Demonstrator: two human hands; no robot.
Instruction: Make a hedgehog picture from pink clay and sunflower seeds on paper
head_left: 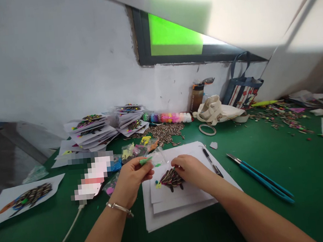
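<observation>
My left hand (135, 176), with a bangle at the wrist, is closed on a small clear plastic bag (160, 157) with green pieces in it. My right hand (185, 168) has its fingers pinched together over a seed picture (170, 177); what is between the fingertips is too small to make out. The picture is made of striped sunflower seeds, with a yellow piece and a blue dot at its left end. It lies on a stack of white paper (183, 205). A black pen (210, 160) rests on the stack, right of my right hand.
Blue-handled tweezers (263, 180) lie at the right. Behind are a tape roll (207, 129), loose seeds (166, 132), a cloth bag (219, 110) and a bottle (197, 97). Stacked seed pictures (94, 132) and a pixelated device (94, 177) with a cable stand left.
</observation>
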